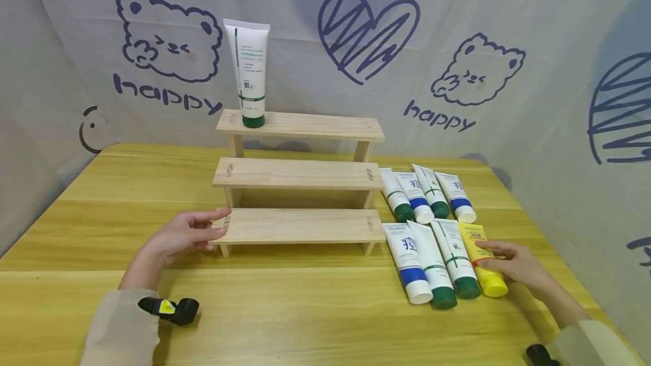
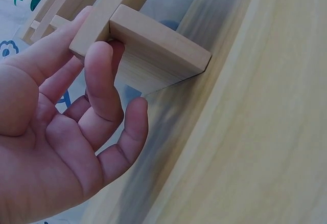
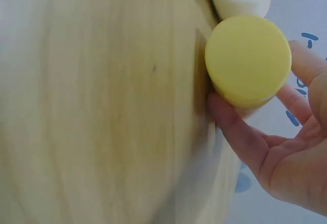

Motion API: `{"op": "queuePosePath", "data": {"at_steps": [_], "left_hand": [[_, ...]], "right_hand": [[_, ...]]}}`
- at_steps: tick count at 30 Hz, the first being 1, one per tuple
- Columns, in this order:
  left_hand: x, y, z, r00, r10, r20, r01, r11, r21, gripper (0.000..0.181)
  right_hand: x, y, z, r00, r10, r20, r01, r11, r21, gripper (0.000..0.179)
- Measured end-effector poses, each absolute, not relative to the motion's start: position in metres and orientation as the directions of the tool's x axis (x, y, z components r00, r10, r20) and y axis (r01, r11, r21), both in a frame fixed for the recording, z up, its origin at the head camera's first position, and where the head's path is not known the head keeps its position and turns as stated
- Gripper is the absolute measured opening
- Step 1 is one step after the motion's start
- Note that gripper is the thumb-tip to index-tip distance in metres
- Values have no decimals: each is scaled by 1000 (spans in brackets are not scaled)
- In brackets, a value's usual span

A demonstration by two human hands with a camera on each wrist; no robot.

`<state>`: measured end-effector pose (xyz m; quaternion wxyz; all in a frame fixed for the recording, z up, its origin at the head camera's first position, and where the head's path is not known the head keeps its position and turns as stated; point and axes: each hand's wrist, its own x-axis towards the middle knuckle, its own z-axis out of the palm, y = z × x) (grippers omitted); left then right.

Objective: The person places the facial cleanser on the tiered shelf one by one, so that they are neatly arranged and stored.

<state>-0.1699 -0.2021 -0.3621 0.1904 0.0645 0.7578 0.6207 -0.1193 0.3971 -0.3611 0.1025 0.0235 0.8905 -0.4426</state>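
Note:
A three-tier wooden stand (image 1: pixel 300 226) is on the table. My left hand (image 1: pixel 175 236) pinches the left end of its lowest board, and in the left wrist view the fingertips (image 2: pixel 99 55) press against the board's end. At the right, my right hand (image 1: pixel 526 269) holds a yellow tube (image 1: pixel 492 284) with thumb and fingers on its two sides. That tube lies on the table, its round cap (image 3: pixel 248 60) facing the right wrist camera. On the top tier, a white tube with a green cap (image 1: pixel 251 69) stands upright near the left end.
Beside the yellow tube lie white tubes with green caps (image 1: pixel 460 267) and a blue-banded one (image 1: pixel 409 264). Behind them is another row of similar tubes (image 1: pixel 455 196). A printed cloth (image 1: pixel 305 72) hangs behind the wooden table (image 1: pixel 285 315).

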Motion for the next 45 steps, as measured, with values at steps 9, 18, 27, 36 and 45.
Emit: {"op": "queuePosePath", "data": {"at_steps": [9,18,27,36,45], "left_hand": [[-171,-203,-365,-921,333,-200,-135,209,969,59],[-170,-203,-364,-921,337,-198,-130,213,968,59],[-169,-202,-363,-920,342,-189,-122,207,971,60],[-170,-202,-363,-918,344,-197,-135,197,971,60],[-170,-202,-363,-918,344,-195,-134,194,972,59]], "right_hand": [[-120,395,-356,-976,-4,-219,168,631,-758,60],[-121,395,-350,-985,-10,-171,135,569,-811,56],[-126,394,-339,-992,-60,-114,66,517,-853,64],[-134,383,-330,-997,-47,-58,28,476,-879,63],[-141,371,-323,-998,-53,-35,5,479,-878,80]]}}
